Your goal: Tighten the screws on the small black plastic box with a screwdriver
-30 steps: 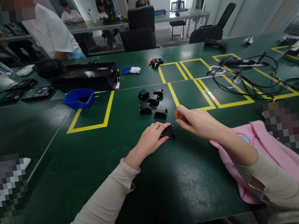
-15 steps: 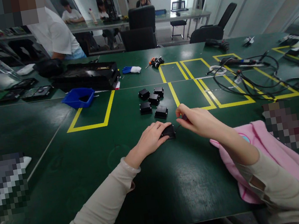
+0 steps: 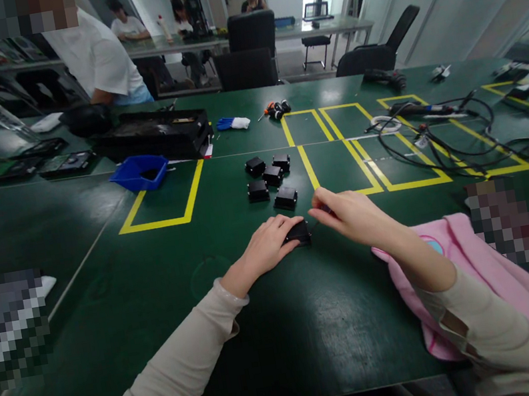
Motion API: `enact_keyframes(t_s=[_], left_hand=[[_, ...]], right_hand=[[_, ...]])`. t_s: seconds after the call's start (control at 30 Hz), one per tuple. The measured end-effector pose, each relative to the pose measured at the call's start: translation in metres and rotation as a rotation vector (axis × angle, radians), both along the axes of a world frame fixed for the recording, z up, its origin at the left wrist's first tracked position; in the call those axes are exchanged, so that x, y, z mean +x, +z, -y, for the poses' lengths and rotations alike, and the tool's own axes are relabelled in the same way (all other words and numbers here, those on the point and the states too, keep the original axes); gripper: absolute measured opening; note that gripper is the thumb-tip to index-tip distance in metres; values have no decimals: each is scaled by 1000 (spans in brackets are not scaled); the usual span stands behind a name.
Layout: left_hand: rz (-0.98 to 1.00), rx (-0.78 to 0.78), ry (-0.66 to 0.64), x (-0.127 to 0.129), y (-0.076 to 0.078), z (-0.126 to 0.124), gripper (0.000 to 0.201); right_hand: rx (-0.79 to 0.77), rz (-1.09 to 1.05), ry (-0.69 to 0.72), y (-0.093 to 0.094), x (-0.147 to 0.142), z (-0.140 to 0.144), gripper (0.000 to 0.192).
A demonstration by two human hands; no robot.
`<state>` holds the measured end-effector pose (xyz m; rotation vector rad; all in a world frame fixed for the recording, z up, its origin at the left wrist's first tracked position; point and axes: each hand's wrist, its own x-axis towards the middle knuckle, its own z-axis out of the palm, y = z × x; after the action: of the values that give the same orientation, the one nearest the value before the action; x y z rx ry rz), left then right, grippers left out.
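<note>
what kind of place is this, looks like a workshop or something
Most likely an electronics assembly workshop. The long green workbench is marked with yellow taped rectangles, small black parts are grouped on it, and loose cables and screwdrivers lie further back. The left hand holds one black part down.

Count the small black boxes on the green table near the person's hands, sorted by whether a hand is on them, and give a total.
Loose black boxes in the cluster: 5
Black box under the left hand, beside the right hand: 1
Total: 6
</note>
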<state>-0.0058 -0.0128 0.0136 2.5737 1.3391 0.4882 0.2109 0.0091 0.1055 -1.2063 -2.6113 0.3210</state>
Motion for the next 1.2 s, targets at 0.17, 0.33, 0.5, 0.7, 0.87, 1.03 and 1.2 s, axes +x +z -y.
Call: enact_keyframes(t_s=[0.17, 0.33, 0.5, 0.7, 0.87, 1.03, 1.2], left_hand=[[2, -4, -1, 0, 2, 1, 45], [13, -11, -7, 0, 2, 1, 45], [0, 2, -3, 0, 1, 0, 45], [-8, 1, 8, 0, 0, 0, 44], [-1, -3, 2, 0, 1, 1, 46], [1, -5, 1, 0, 0, 0, 45], [6, -5, 0, 0, 0, 0, 44]], right_hand=[[-8, -10, -2, 2, 1, 1, 18], [1, -8, -6, 4, 1, 2, 16], [2, 6, -25, 2, 0, 1, 22], [19, 8, -18, 0, 2, -1, 17], [38, 18, -14, 3, 1, 0, 14], [43, 25, -23, 3, -1, 2, 21], [33, 34, -32, 2, -1, 2, 20]])
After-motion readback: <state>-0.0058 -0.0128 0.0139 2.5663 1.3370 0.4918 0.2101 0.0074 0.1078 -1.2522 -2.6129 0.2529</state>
